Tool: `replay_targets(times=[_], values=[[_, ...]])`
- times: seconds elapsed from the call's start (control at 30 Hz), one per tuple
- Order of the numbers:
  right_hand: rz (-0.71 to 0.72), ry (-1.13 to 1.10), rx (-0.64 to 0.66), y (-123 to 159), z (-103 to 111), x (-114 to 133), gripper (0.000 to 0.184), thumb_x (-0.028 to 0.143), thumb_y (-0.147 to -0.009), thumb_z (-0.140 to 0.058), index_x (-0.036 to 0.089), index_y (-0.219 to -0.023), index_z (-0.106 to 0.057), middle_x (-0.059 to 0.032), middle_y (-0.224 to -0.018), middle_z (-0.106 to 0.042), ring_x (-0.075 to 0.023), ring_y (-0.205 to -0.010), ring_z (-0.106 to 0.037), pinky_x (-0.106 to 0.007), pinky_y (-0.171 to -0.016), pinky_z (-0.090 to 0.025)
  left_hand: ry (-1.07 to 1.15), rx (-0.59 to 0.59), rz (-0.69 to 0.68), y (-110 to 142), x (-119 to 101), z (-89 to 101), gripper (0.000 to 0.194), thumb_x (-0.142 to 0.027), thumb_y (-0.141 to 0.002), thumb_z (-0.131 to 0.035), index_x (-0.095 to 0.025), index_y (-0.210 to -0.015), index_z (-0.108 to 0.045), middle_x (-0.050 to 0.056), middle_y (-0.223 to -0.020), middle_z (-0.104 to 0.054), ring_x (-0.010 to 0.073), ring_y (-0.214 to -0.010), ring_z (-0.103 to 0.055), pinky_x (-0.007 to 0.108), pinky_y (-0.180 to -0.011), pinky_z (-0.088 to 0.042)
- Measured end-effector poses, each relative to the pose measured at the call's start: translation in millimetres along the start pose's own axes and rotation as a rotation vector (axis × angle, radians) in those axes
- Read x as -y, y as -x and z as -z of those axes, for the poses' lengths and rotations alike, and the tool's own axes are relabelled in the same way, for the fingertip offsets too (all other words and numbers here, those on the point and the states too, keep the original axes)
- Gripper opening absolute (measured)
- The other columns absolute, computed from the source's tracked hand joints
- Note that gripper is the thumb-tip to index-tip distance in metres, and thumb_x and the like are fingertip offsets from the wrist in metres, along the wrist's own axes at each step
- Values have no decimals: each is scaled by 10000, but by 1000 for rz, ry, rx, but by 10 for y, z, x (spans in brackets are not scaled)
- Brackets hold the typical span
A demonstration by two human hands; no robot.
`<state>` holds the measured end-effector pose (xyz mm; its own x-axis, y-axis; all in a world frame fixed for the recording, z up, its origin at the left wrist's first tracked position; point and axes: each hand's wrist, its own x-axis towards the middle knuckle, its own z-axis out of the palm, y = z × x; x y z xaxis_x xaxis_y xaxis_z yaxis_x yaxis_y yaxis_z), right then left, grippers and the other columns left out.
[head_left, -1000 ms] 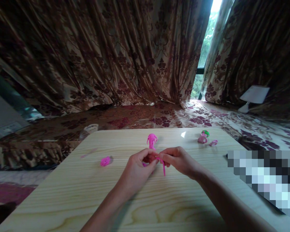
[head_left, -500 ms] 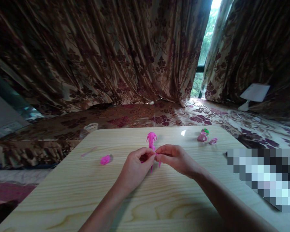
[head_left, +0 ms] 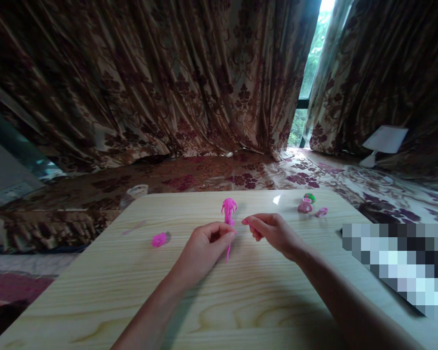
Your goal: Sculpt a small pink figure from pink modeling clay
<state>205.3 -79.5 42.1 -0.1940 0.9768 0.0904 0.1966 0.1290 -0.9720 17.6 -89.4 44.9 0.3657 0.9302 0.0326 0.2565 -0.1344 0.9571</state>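
A bright pink clay-like figure, with thin strands hanging from its rounded top, stands upright on the table just beyond my hands. My left hand is closed, thumb and forefinger pinching a soft pink strip whose thin end dangles below the fingers. To its right, my right hand is held apart with its fingers curled in a pinch. A small pink bit shows at its fingertips, too small to make out clearly. Left of my hands lies a crumpled pink lump.
At the table's back right sit a pale pink lump, a green piece and a smaller pink piece. A thin translucent stick lies left. A pixelated object covers the right edge. A lamp stands beyond.
My hands worked together on the pink strip earlier. Now my right hand has drawn away to the right, leaving a gap, while my left hand keeps its pinch. The figure stays put.
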Motion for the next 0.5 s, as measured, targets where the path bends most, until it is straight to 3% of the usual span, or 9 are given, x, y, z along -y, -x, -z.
replay_targets(times=[0.17,0.27,0.4,0.5], values=[[-18,-116,4,15,5,54,203,297,-785,-543,126,-803,-651,20,-605,-540,-80,-562,-457,-226,-549,-354,-346,2,-169,24,63,-180,98,-227,-752,-558,-176,-723,-637,3,-666,-561,124,-631,-495,235,-582,-351],[10,-166,-43,20,6,73,153,268,-754,-589,131,-804,-634,12,-650,-577,-79,-577,-481,-221,-558,-377,-439,41,-254,48,5,-204,157,-202,-763,-540,-189,-665,-663,25,-787,-614,146,-740,-539,249,-659,-380],[119,-183,-165,30,-26,121,120,265,-749,-614,147,-728,-613,15,-632,-579,-83,-578,-493,-215,-553,-390,-227,-103,-204,62,-138,-191,208,-253,-815,-500,-197,-834,-699,48,-863,-643,163,-801,-567,274,-725,-415],[250,-143,-286,72,-100,197,96,265,-770,-606,169,-766,-614,7,-665,-602,-103,-611,-530,-231,-578,-423,217,-208,-55,58,-249,-268,260,-324,-822,-520,-169,-953,-681,77,-938,-662,182,-898,-584,297,-801,-442]])
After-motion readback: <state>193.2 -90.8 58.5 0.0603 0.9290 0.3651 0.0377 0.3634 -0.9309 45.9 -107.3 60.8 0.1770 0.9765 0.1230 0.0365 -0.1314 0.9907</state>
